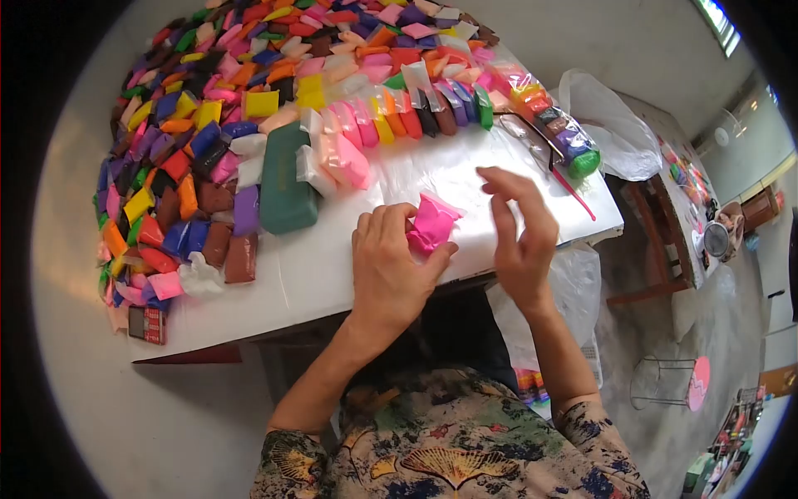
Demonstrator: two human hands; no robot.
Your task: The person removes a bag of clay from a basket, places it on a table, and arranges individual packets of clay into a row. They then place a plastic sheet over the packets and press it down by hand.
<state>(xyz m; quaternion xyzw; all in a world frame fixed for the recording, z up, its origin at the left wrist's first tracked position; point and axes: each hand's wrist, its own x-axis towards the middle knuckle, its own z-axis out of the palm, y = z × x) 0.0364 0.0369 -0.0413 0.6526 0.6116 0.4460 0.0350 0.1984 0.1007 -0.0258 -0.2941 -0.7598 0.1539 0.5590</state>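
My left hand (395, 258) is closed around the edge of a bright pink packet (433, 223), thumb on its near side and fingers on its left. To the right of that packet my right hand (524, 233) is raised above the table edge, its fingers apart and nothing in them. Just beyond my left hand lies a lighter pink packet (345, 162), beside a dark green case (289, 179). A row of packets in many colours (411, 115) stands behind them, running from pink through yellow and orange to green.
A large heap of coloured packets (183, 141) covers the table's far and left side. At the right are a filled clear bag (553, 125), glasses (540, 141) and a white plastic bag (615, 125). A red phone (148, 324) lies at the front-left corner. A stool (697, 384) stands on the floor.
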